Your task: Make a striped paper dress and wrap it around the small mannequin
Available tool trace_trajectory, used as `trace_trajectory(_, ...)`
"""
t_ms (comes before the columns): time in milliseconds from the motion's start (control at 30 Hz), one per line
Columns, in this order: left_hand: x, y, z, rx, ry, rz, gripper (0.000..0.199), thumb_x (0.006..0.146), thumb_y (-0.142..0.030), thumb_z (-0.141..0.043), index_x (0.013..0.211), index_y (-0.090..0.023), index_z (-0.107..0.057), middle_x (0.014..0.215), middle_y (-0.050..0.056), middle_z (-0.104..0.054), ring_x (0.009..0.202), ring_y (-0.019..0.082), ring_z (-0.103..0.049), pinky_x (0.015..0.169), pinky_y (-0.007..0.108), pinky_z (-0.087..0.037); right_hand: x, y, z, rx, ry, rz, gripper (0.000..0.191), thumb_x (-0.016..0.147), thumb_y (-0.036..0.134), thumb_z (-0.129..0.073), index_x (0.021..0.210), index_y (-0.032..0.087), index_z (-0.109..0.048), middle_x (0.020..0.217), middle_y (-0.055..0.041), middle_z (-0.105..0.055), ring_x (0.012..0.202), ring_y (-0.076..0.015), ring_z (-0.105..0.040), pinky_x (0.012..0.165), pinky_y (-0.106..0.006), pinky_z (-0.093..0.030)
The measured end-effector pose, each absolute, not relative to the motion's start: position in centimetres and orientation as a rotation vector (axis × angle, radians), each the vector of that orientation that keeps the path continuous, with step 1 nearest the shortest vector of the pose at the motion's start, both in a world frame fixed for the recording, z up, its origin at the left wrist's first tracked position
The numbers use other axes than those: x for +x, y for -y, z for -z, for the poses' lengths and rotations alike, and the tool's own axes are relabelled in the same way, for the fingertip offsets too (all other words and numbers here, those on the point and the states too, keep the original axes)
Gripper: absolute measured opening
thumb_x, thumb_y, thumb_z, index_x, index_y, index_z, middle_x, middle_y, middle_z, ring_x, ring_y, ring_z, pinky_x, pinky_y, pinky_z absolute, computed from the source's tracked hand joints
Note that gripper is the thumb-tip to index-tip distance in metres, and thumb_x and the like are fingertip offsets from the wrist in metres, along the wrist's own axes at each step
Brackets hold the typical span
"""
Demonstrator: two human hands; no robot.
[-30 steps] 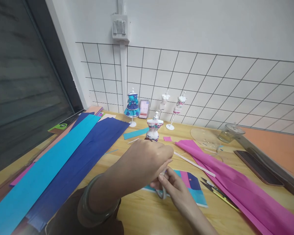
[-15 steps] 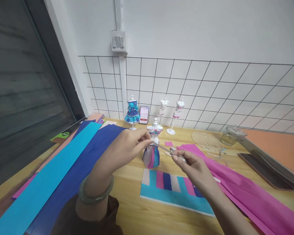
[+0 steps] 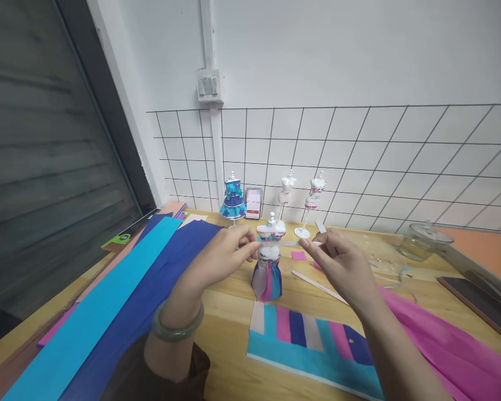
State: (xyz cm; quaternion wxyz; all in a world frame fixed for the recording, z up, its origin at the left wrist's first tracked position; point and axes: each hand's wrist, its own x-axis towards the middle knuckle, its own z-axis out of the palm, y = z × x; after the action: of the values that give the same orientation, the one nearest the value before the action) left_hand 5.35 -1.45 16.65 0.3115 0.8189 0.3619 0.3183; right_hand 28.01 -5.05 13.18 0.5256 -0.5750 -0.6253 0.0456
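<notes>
A narrow white strip that looks like tape (image 3: 290, 243) is stretched level between my two hands. It crosses the small white dress form (image 3: 270, 253) at its middle; whether it touches is unclear. My left hand (image 3: 225, 256) pinches the strip's left end beside the form. To the right, my right hand (image 3: 342, 262) pinches the other part between thumb and fingers, with a loose end rising above. Below its waist, the form wears a striped skirt (image 3: 267, 281) in pale, pink, teal and blue. Striped fabric (image 3: 313, 345) with a teal band lies in front.
At the back stand a form in a blue ruffled dress (image 3: 234, 199), a phone (image 3: 253, 206) and two white forms (image 3: 316, 192). Blue fabric (image 3: 150, 278) lies left, pink fabric (image 3: 438, 340) right. A glass jar (image 3: 420, 245) and a dark tablet-like slab (image 3: 482, 306) are further right.
Both hands have come up level, and the strip now spans in front of the dress form instead of slanting down right. My right hand is farther from the left. The view has shifted.
</notes>
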Motion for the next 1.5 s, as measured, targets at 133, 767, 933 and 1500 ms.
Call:
trace_trajectory(133, 5.4, 1.5, -16.7, 2.2, -0.964, -0.809, 0.018, 0.09, -0.033, -0.044, 0.08, -0.021, -0.053, 0.074, -0.001, -0.063, 0.071, 0.013, -0.059, 0.062, 0.026, -0.042, 28.5, 4.9, -12.9, -1.39, 1.525, -0.091, 0.036, 0.077, 0.052, -0.063, 0.06, 0.021, -0.054, 0.051, 0.007, -0.031, 0.048, -0.0109, -0.034, 0.047, -0.025, -0.027)
trace_trajectory(767, 7.5, 0.7, -15.4, 2.418, -0.97, -1.391, 0.011, 0.084, -0.026, -0.06, 0.075, -0.019, -0.059, 0.107, 0.006, -0.056, 0.111, 0.02, -0.051, 0.096, 0.039, -0.04, 27.4, 4.0, -12.2, -1.381, 1.243, -0.204, 0.036, 0.072, 0.049, -0.069, 0.062, 0.021, -0.049, 0.05, 0.0068, -0.04, 0.045, -0.0092, -0.037, 0.044, -0.024, -0.031)
trace_trajectory(933, 7.8, 0.7, -15.3, 2.329, -0.908, -1.347, 0.012, 0.084, -0.021, -0.058, 0.072, -0.019, -0.056, 0.118, 0.008, -0.058, 0.117, 0.021, -0.051, 0.1, 0.042, -0.039, 27.1, 4.4, -12.7, -1.388, 1.227, -0.215, 0.035, 0.071, 0.046, -0.071, 0.06, 0.021, -0.049, 0.05, 0.0067, -0.039, 0.044, -0.0088, -0.034, 0.04, -0.023, -0.028)
trace_trajectory(1500, 8.2, 0.1, -14.6, 2.127, -0.891, -1.332, 0.012, 0.084, -0.019, -0.056, 0.072, -0.02, -0.053, 0.102, 0.005, -0.066, 0.109, 0.019, -0.058, 0.094, 0.038, -0.044, 26.8, 4.4, -12.8, -1.397, 1.241, -0.17, 0.037, 0.073, 0.048, -0.069, 0.058, 0.021, -0.048, 0.047, 0.0081, -0.033, 0.043, -0.0079, -0.03, 0.039, -0.022, -0.024)
